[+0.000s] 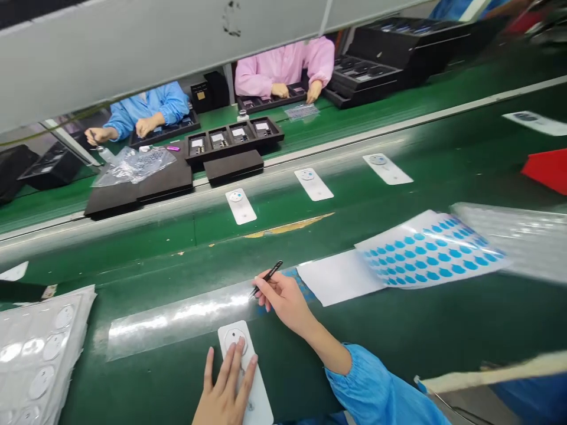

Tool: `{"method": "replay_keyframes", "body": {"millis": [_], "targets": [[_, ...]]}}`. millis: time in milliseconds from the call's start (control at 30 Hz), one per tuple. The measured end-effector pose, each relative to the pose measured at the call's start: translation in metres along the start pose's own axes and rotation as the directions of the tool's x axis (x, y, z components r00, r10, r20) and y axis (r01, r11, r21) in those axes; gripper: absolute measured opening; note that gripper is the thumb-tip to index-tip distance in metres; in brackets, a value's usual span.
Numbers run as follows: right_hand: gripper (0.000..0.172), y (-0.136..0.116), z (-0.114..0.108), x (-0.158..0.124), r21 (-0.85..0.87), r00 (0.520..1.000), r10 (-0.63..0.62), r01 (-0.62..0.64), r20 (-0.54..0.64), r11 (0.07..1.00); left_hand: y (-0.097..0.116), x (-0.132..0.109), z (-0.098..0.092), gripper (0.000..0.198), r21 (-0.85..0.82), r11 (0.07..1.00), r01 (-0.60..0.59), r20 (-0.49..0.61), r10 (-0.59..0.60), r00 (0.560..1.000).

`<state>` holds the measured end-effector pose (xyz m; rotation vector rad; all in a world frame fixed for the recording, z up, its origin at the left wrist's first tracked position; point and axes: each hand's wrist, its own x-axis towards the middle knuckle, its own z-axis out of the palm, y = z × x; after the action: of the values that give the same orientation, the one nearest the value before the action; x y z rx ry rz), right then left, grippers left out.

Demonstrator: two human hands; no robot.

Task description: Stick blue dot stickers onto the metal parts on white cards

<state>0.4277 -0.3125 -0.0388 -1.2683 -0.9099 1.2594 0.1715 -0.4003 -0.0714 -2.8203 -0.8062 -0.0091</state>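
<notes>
My left hand (225,386) lies flat with fingers spread on a white card (261,404) that carries a round disc (233,338), near the bottom edge of the green belt. My right hand (283,301) pinches black tweezers (267,277), tips pointing down-left at a clear film strip (177,319) on the belt. A sheet of blue round stickers (432,251) lies to the right, partly over a white sheet (336,277).
Three more white cards (240,206) (313,184) (387,169) ride the far belt lane. Sheets of clear discs (38,348) are stacked at left. Two people in blue and pink sleeves work across the line among black trays (234,137). A red object (547,168) sits at right.
</notes>
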Motion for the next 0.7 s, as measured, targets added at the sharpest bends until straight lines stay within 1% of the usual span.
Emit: {"method": "replay_keyframes", "body": {"millis": [100, 167, 200, 267, 333, 367, 400, 433, 467, 500, 533, 600, 633, 700], "targets": [[0.05, -0.002, -0.001, 0.001, -0.004, 1.0, 0.004, -0.005, -0.023, 1.0, -0.003, -0.003, -0.011, 0.075, 0.011, 0.997, -0.077, 0.012, 0.077, 0.997], [0.05, -0.004, -0.004, 0.002, -0.01, 0.999, -0.008, 0.008, -0.046, 1.0, -0.018, -0.006, -0.025, 0.07, -0.027, 0.996, -0.083, 0.001, 0.083, 0.997], [0.05, -0.005, -0.007, 0.003, -0.013, 0.998, -0.016, 0.015, -0.063, 1.0, -0.031, -0.006, -0.033, 0.068, -0.072, 0.996, -0.058, -0.011, 0.057, 0.998], [0.05, -0.007, -0.012, 0.004, -0.011, 0.994, -0.026, 0.025, -0.102, 1.0, -0.065, 0.004, -0.051, 0.068, -0.188, 0.982, 0.014, -0.046, -0.023, 0.999], [0.049, -0.008, -0.017, 0.003, -0.007, 0.99, -0.033, 0.032, -0.138, 0.999, -0.106, 0.028, -0.062, 0.071, -0.279, 0.956, 0.09, -0.094, -0.121, 0.988], [0.049, -0.007, -0.019, 0.003, -0.012, 0.989, -0.035, 0.034, -0.144, 0.999, -0.127, 0.045, -0.063, 0.074, -0.293, 0.944, 0.15, -0.096, -0.185, 0.978], [0.049, -0.006, -0.02, 0.003, -0.023, 0.987, -0.043, 0.04, -0.156, 0.999, -0.149, 0.063, -0.061, 0.075, -0.281, 0.94, 0.196, -0.118, -0.236, 0.964], [0.048, -0.005, -0.021, 0.003, -0.041, 0.987, -0.048, 0.042, -0.155, 0.998, -0.17, 0.082, -0.055, 0.076, -0.255, 0.925, 0.282, -0.084, -0.312, 0.946], [0.048, -0.003, -0.022, 0.003, -0.058, 0.989, -0.044, 0.036, -0.138, 0.998, -0.191, 0.1, -0.046, 0.076, -0.218, 0.899, 0.38, -0.023, -0.394, 0.919], [0.048, -0.001, -0.022, 0.004, -0.073, 0.99, -0.04, 0.03, -0.134, 0.997, -0.211, 0.117, -0.036, 0.075, -0.185, 0.883, 0.431, 0.063, -0.427, 0.902], [0.05, 0.0, -0.022, 0.005, -0.087, 0.99, -0.033, 0.022, -0.137, 0.996, -0.23, 0.13, -0.025, 0.073, -0.168, 0.88, 0.444, 0.1, -0.433, 0.896], [0.054, 0.003, -0.023, 0.007, -0.113, 0.99, -0.001, -0.015, -0.144, 0.993, -0.261, 0.149, -0.003, 0.058, -0.155, 0.886, 0.437, 0.175, -0.41, 0.895], [0.055, 0.004, -0.024, 0.008, -0.126, 0.988, 0.014, -0.033, -0.153, 0.992, -0.272, 0.154, 0.007, 0.053, -0.159, 0.889, 0.429, 0.22, -0.391, 0.893], [0.056, 0.004, -0.026, 0.009, -0.142, 0.987, 0.038, -0.061, -0.158, 0.988, -0.285, 0.158, 0.025, 0.054, -0.171, 0.888, 0.427, 0.292, -0.368, 0.883]]}}
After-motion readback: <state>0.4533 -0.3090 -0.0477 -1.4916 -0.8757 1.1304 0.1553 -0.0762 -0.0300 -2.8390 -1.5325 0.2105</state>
